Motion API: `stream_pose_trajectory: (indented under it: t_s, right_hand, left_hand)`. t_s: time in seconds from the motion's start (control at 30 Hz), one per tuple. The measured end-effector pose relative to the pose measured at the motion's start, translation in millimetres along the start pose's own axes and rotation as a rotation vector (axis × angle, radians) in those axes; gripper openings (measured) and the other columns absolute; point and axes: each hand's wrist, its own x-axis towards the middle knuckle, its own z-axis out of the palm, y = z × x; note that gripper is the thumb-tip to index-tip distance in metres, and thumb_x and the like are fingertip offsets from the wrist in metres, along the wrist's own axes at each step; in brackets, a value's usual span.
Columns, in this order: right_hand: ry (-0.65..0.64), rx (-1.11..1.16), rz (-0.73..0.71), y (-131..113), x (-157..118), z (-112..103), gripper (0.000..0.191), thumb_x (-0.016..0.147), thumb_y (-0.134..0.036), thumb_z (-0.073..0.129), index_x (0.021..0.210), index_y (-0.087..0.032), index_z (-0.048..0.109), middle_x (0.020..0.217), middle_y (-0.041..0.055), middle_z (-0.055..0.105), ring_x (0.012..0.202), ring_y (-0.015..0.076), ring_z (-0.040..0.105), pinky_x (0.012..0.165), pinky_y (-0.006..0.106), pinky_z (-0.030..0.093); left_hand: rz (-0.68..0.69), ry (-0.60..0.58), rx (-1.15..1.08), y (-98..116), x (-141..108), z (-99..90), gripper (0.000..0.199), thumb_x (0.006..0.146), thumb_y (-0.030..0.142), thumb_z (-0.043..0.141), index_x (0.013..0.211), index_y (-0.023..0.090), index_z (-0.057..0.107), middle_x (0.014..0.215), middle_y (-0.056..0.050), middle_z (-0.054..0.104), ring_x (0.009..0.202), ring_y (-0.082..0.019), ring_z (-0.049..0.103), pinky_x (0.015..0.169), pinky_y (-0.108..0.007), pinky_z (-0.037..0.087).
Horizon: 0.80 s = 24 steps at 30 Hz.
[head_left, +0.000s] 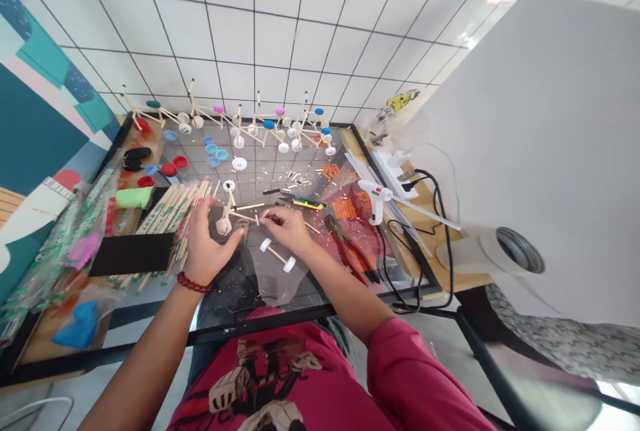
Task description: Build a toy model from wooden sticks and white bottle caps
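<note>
left hand (209,244) spread by the stick frame (234,210) | right hand (286,228) fingertips pinched, grip contents unclear | pliers (347,248) right of it, tabletop (273,284) pretty open near front edge

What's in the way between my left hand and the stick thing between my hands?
Nothing visible is in the way: the stick thing is right beside your open left hand, its white wheel near your thumb.

I count 1 glue gun (376,196). L of it: 1 pr pliers (344,239), 1 yellow knife (308,204), 1 loose axle (277,254) w/ 2 white wheels (289,264). Farther L: approx. 6 loose light-blue caps (221,154), 4 red caps (169,169). Bundled sticks (167,218), back-row models (253,130): overlapping, no exact ct.
</note>
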Motion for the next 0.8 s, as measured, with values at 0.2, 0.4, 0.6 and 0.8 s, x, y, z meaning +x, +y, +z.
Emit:
stream_pose_trajectory:
  t_s: [0.2, 0.4, 0.6, 0.8]
  right_hand:
    - [0.075, -0.110, -0.160, -8.9, -7.5, -9.1, 0.019, 0.098, -0.036, 0.066, 0.092, -0.022, 0.078, 0.089, 0.0051, 0.079, 0.074, 0.0161, 0.069, 0.071, 0.028, 0.057]
    - [0.163, -0.174, -0.242, -14.9, -3.5, -17.3, 0.022, 0.105, -0.031, 0.056, 0.106, -0.022, 0.075, 0.088, 0.0047, 0.078, 0.069, 0.0155, 0.069, 0.067, 0.028, 0.058]
    - [-0.131, -0.641, -0.787, -34.9, -20.0, -22.2, 0.026, 0.107, -0.023, 0.055, 0.125, -0.024, 0.074, 0.104, 0.0067, 0.079, 0.094, 0.0188, 0.074, 0.084, 0.032, 0.059]
    - [-0.196, -0.756, -0.892, -52.5, -21.8, -10.0, 0.026, 0.110, -0.029, 0.053, 0.119, -0.023, 0.077, 0.101, 0.0060, 0.078, 0.088, 0.0168, 0.070, 0.080, 0.029, 0.056]
  left_hand:
    - [-0.003, -0.032, -0.011, -4.5, -0.9, 2.1, 0.088, 0.081, 0.037, 0.084, 0.157, 0.016, 0.046, 0.144, -0.025, 0.065, 0.137, -0.043, 0.063, 0.116, -0.065, 0.050]
    - [0.111, 0.132, 0.053, 3.0, -1.6, -11.5, 0.075, 0.078, 0.032, 0.087, 0.146, 0.019, 0.057, 0.142, -0.019, 0.066, 0.137, -0.038, 0.063, 0.119, -0.058, 0.049]
    - [0.376, 0.172, 0.040, 26.8, -18.2, -24.1, 0.050, 0.083, 0.021, 0.085, 0.131, 0.020, 0.070, 0.122, -0.014, 0.073, 0.113, -0.031, 0.073, 0.100, -0.046, 0.061]
    - [0.334, 0.010, -0.112, 41.5, -22.6, -18.3, 0.016, 0.096, 0.016, 0.071, 0.107, 0.024, 0.078, 0.108, -0.006, 0.082, 0.095, -0.020, 0.079, 0.086, -0.032, 0.064]
